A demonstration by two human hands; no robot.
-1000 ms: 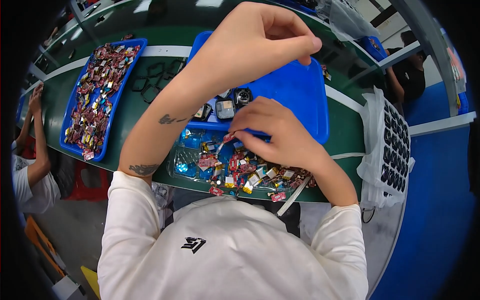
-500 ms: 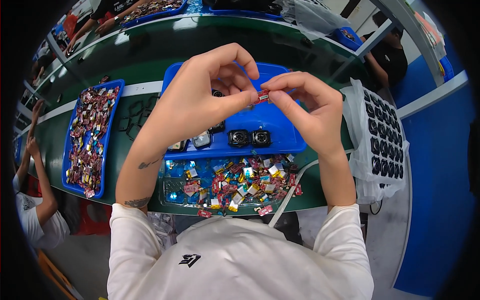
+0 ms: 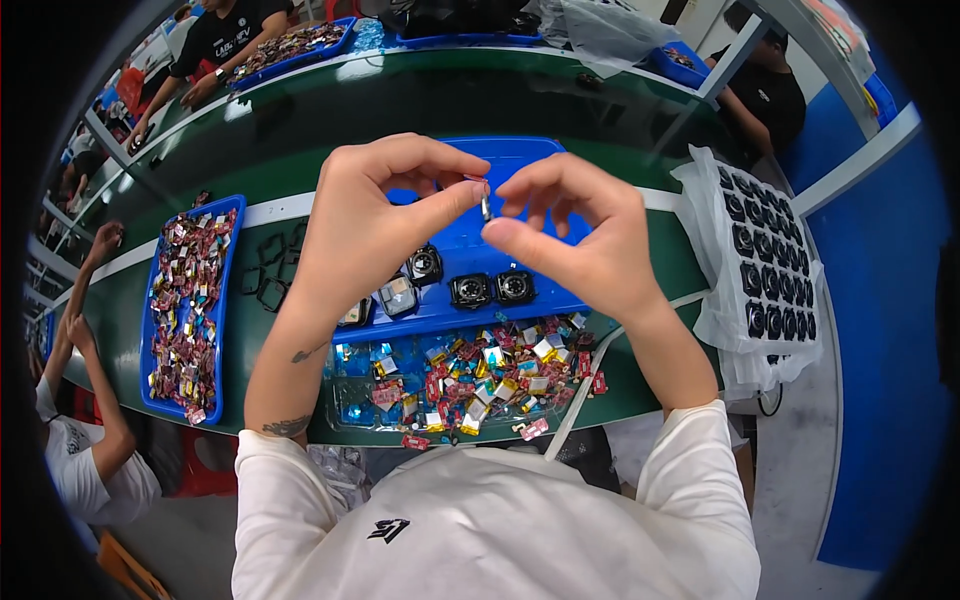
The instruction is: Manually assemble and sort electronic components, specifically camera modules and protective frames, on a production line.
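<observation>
Above the blue tray (image 3: 480, 150), my left hand (image 3: 385, 205) pinches a small red circuit board (image 3: 478, 179) between thumb and forefinger. A narrow silver piece (image 3: 487, 204) hangs just below the board, seen edge-on. My right hand (image 3: 585, 230) is close beside it, thumb and fingers spread apart with nothing visibly gripped. Black watch-like cases (image 3: 470, 291) with round centres lie in the tray beneath my hands. Next to them is a case with a pale face (image 3: 398, 296), partly near my left wrist.
Nearest me, a clear plastic tray (image 3: 350, 412) holds a heap of red boards and silver-yellow batteries (image 3: 490, 375). A long blue tray (image 3: 232, 260) of similar parts is at left, beside black frames (image 3: 272, 292). Stacked white trays of black cases (image 3: 765, 270) stand right. Other people work around the bench.
The red board has turned from flat to edge-on and moved slightly left. My right hand has let go of it and spread its fingers. The view has shifted slightly.
</observation>
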